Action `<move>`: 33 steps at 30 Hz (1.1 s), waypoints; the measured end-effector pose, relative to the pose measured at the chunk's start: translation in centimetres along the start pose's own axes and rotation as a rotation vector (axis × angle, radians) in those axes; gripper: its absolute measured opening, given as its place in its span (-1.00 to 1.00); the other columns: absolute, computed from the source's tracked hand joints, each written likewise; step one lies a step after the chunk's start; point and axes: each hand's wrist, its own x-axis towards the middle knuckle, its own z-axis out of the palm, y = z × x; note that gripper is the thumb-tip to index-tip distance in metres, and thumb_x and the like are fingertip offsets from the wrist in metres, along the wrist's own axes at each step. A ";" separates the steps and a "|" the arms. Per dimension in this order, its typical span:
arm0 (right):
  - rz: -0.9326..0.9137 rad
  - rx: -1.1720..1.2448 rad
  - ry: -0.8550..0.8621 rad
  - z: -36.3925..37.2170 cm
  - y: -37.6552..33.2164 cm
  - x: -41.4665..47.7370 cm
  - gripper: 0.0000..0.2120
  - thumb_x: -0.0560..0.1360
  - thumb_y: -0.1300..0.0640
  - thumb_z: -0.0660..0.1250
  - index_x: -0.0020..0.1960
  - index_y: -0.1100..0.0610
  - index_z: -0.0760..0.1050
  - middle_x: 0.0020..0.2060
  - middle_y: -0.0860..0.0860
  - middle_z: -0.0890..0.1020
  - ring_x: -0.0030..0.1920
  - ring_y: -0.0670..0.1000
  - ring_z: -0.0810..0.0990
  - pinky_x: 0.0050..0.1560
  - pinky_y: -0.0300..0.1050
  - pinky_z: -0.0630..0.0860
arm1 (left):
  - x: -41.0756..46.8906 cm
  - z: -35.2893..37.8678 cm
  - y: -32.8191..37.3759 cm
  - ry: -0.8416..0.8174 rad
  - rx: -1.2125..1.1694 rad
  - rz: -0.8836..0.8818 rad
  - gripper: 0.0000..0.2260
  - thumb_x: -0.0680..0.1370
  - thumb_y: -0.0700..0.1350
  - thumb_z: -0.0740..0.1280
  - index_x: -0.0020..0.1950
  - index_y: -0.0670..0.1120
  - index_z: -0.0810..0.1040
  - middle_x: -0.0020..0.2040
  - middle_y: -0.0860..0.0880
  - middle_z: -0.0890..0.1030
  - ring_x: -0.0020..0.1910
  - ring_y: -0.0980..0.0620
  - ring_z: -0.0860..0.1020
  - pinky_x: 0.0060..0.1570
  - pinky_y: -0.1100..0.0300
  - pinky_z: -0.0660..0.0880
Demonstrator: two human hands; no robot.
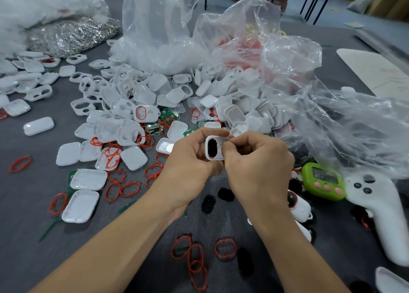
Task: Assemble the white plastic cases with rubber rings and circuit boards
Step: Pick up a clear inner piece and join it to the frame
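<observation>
left hand (188, 160): you are gripping the white case half (213, 148), fingers curled round it.
right hand (256, 162): you are pinching its right edge.
case window: showing a black insert.

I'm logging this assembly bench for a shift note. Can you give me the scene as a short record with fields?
Held: white case, a dark oval in its opening
Hands: left hand and right hand both grip it above the table
Loose stock: red rubber rings, pile of white shells, green circuit boards
Right side: green timer, white controller
Behind: clear plastic bags
</observation>
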 end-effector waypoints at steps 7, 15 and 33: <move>0.037 -0.003 0.018 0.3 -0.2 -0.3 -0.82 0.42 0.09 0.51 -0.33 -0.05 0.61 -0.44 -0.19 0.62 -0.32 -0.11 0.59 -0.24 -0.30 0.45 | -0.2 0.3 0.0 0.010 -0.012 0.008 -0.48 0.43 -0.59 0.36 0.03 0.03 0.68 0.03 -0.22 0.73 -0.05 -0.09 0.68 -0.01 0.04 0.60; 0.071 -0.004 0.034 0.3 -0.2 -0.4 -0.87 0.43 0.09 0.48 -0.29 -0.01 0.64 -0.45 -0.15 0.62 -0.33 -0.09 0.59 -0.20 -0.14 0.51 | -0.3 0.6 -0.1 0.004 -0.017 0.025 -0.47 0.43 -0.56 0.38 0.00 0.09 0.70 -0.05 -0.19 0.74 -0.16 0.00 0.67 -0.20 0.24 0.61; 0.019 -0.044 0.027 -0.9 0.0 0.3 -0.67 0.31 -0.13 0.57 -0.41 -0.02 0.49 -0.46 -0.26 0.58 -0.41 -0.12 0.57 -0.35 -0.22 0.45 | -0.2 0.2 0.3 -0.017 -0.064 0.045 -0.53 0.37 -0.55 0.40 0.10 -0.06 0.64 0.10 -0.14 0.73 0.06 -0.07 0.69 -0.02 0.20 0.63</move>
